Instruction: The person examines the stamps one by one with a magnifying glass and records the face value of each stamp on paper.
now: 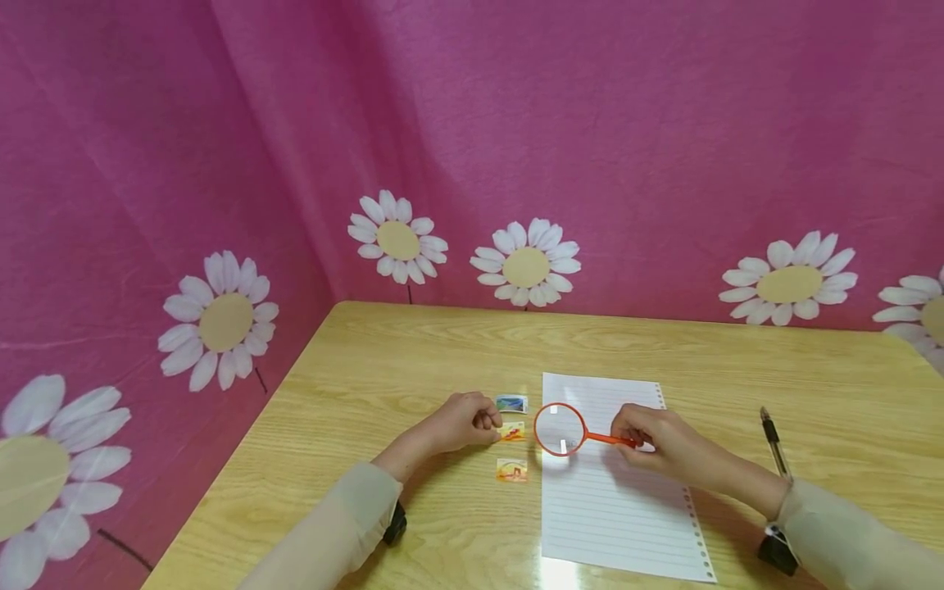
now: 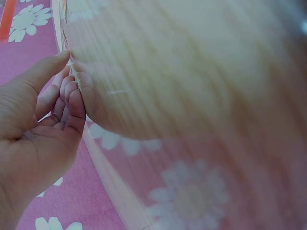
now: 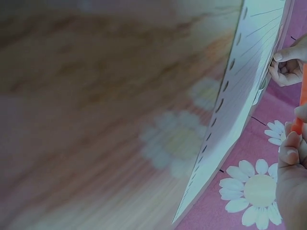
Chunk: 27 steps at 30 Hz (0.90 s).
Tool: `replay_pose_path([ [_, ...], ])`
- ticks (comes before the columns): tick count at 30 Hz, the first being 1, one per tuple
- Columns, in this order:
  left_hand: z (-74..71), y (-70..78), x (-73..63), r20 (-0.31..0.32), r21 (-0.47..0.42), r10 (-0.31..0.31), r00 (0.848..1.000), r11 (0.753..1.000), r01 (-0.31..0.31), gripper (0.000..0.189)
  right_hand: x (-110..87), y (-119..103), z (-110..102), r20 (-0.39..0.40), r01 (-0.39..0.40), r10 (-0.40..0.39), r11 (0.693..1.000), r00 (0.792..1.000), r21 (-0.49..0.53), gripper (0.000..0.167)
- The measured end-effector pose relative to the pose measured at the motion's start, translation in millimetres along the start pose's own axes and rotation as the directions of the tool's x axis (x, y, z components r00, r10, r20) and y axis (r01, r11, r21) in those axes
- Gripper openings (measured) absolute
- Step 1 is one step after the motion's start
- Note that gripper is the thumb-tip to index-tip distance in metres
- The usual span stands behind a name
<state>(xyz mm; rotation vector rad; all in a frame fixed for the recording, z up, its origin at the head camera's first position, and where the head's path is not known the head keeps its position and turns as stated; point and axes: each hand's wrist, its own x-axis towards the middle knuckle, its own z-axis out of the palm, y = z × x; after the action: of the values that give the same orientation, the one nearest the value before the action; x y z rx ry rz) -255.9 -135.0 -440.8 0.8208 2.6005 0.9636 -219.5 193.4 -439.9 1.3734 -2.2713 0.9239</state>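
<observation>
My left hand (image 1: 463, 422) is at the middle one of three small picture stamps, its thumb and forefinger pinching the left edge of that yellow and red stamp (image 1: 515, 431). Above it in the column lies a blue-green stamp (image 1: 512, 403), and below it another yellow and red stamp (image 1: 512, 470). With my right hand (image 1: 664, 438) I grip the orange handle of a magnifying glass (image 1: 601, 438). Its round lens is held over the left edge of a lined sheet (image 1: 612, 516), beside the stamps. In the right wrist view the orange handle (image 3: 304, 91) rises from the fingers.
A black-tipped pen (image 1: 771, 436) lies right of the sheet, close to my right forearm. The glossy wooden table (image 1: 413, 352) reflects light. A pink cloth (image 1: 627, 123) with large white daisies hangs behind the table and along its left side.
</observation>
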Motion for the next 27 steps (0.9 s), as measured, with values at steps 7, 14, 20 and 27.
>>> replay_pose_path([
  [7,0.4,0.9,-0.2,-0.002,0.017,0.006,1.0,1.0,-0.006,0.01,-5.0,0,-5,0.004,-0.027,0.027,1.0,1.0,-0.004,0.036],
  [14,0.7,0.9,0.5,-0.001,0.014,0.015,1.0,1.0,-0.015,0.011,-11.1,-1,-11,0.017,-0.066,0.067,0.998,0.998,-0.013,0.041],
  [20,0.3,1.9,-0.1,-0.007,0.014,0.03,1.0,0.999,-0.03,0.011,-16.9,-2,-15,0.004,-0.075,0.075,0.997,0.997,-0.017,0.042],
  [27,1.4,1.1,0.1,0.0,0.011,0.011,1.0,1.0,-0.011,0.01,-22.3,-1,-19,0.001,-0.091,0.091,0.996,0.996,-0.025,0.041],
])
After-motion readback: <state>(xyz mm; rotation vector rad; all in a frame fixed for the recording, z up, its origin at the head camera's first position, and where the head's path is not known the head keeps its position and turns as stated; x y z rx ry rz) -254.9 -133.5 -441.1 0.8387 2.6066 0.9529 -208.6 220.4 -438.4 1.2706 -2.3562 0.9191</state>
